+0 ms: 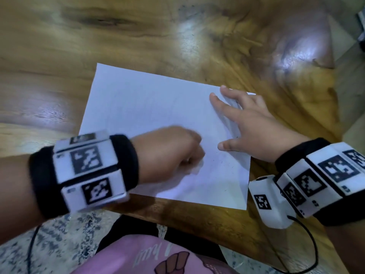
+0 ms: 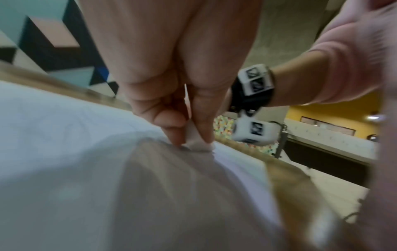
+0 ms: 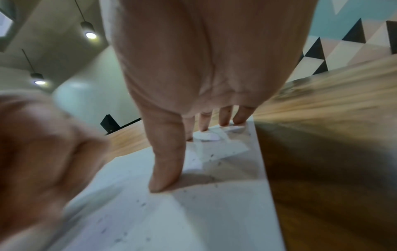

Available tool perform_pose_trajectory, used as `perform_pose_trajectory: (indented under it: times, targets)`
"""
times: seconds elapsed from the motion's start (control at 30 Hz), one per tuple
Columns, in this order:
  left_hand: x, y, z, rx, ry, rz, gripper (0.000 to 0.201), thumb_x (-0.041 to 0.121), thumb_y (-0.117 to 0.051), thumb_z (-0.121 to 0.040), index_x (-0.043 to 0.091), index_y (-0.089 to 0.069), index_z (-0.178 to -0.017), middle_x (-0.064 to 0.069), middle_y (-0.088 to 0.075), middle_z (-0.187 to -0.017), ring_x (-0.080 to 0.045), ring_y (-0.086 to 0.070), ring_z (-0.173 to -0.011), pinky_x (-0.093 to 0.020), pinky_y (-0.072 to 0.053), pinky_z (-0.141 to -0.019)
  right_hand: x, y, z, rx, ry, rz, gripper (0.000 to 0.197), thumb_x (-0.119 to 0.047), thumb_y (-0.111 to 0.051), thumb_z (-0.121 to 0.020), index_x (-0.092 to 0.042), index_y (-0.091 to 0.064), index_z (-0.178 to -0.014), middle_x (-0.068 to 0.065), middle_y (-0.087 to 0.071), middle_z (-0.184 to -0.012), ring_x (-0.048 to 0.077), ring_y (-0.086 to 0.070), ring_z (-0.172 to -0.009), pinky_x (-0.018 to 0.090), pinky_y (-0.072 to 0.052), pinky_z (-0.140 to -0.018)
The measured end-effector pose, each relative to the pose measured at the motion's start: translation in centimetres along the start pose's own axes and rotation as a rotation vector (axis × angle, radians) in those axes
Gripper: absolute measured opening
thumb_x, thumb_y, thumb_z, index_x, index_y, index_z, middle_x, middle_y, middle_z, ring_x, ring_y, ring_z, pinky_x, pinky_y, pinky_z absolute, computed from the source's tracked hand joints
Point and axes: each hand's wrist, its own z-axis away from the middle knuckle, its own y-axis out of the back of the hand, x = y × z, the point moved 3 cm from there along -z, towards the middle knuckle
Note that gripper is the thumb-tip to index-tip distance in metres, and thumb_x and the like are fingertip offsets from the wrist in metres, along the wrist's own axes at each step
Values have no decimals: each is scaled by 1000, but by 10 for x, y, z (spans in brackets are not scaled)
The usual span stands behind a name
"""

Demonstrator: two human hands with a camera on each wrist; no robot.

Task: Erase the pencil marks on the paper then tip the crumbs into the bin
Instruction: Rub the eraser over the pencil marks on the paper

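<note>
A white sheet of paper (image 1: 150, 107) lies on the wooden table (image 1: 138, 36). My left hand (image 1: 173, 153) pinches a small white eraser (image 2: 196, 141) between thumb and fingers and presses its tip on the paper's lower middle; the hand is motion-blurred. My right hand (image 1: 248, 123) lies flat with spread fingers on the paper's right edge, holding the sheet down. In the right wrist view its thumb (image 3: 165, 169) and fingertips press the paper (image 3: 193, 220). Small dark crumbs (image 1: 227, 167) are scattered on the sheet near the right hand, also crumbs (image 3: 141, 203). Faint pencil lines barely show. No bin is in view.
The table's near edge (image 1: 197, 220) runs just below the paper, with speckled floor (image 1: 59, 234) beyond it. A pink garment (image 1: 150, 260) is at the bottom. A cable (image 1: 308, 244) hangs from the right wrist device. The table's right edge (image 1: 335, 115) is close to the right hand.
</note>
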Motion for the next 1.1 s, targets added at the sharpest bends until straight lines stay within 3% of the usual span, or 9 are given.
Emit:
perform_pose_trajectory:
  times: [0.13, 0.2, 0.3, 0.4, 0.57, 0.73, 0.87, 0.97, 1.1]
  targets:
    - [-6, -5, 13, -124, 74, 10, 4, 21, -63, -77, 19, -67, -78, 14, -48, -70, -9, -56, -74, -19, -43, -65, -3, 1, 2, 9, -18, -1, 96, -37, -70, -74, -46, -5, -144, -26, 5, -150, -2, 1, -129, 19, -8, -104]
    - [-14, 18, 1, 28, 142, 23, 3, 22, -70, -73, 20, -70, -76, 10, -55, -70, -10, -55, -68, -8, -36, -61, -9, 1, 1, 53, -38, 1, 93, -42, -68, -72, -44, -9, -144, -23, 0, -151, 1, -1, -129, 23, -13, -106]
    - [-39, 62, -21, 309, 324, 44, 11, 19, -72, -72, 21, -71, -83, 3, -62, -71, -16, -55, -66, -9, -31, -51, -19, -1, 1, 82, -71, 67, 95, -59, -66, -68, -45, -9, -143, -14, -3, -152, 13, -5, -133, 33, -20, -108]
    - [-49, 78, -42, 358, 376, 14, 16, 20, -72, -71, 18, -70, -87, 2, -61, -65, -16, -55, -69, -14, -32, -54, -23, -4, 1, 62, -91, 115, 101, -64, -65, -66, -47, -1, -143, -11, 3, -153, 17, -2, -135, 36, -20, -109]
    - [-38, 57, -27, 317, 279, -29, 7, 20, -71, -73, 13, -70, -74, 2, -54, -60, -18, -48, -65, -7, -26, -52, -22, -5, 1, 55, -106, 98, 103, -63, -66, -66, -48, 1, -143, -13, 4, -152, 14, -1, -133, 34, -19, -109]
    - [-28, 28, 5, 18, 188, -43, 11, 23, -72, -70, 13, -69, -72, 2, -63, -69, -15, -53, -65, -7, -31, -58, -24, -4, 0, 61, -110, 104, 103, -63, -67, -66, -47, 0, -143, -11, 3, -153, 16, -1, -133, 33, -21, -109]
    - [-32, 63, -35, 283, 264, -114, 11, 20, -68, -76, 13, -67, -84, 3, -52, -72, -14, -45, -64, -19, -26, -54, -25, -5, 0, 58, -121, 111, 104, -63, -67, -65, -47, 0, -143, -10, 1, -153, 18, -2, -134, 34, -23, -108]
    - [-32, 57, -34, 279, 253, -102, 3, 15, -62, -78, 15, -61, -75, 2, -50, -71, -19, -45, -69, -23, -24, -57, -25, -5, -1, 57, -121, 109, 104, -63, -67, -65, -47, 0, -143, -10, 1, -152, 18, -2, -134, 34, -22, -109]
    - [-23, 17, 12, -1, 138, -15, 18, 15, -66, -75, 13, -53, -62, 4, -56, -67, -16, -52, -64, -22, -36, -58, -24, -4, 0, 55, -123, 100, 104, -63, -67, -65, -48, 1, -142, -12, 3, -152, 16, -1, -132, 33, -22, -108]
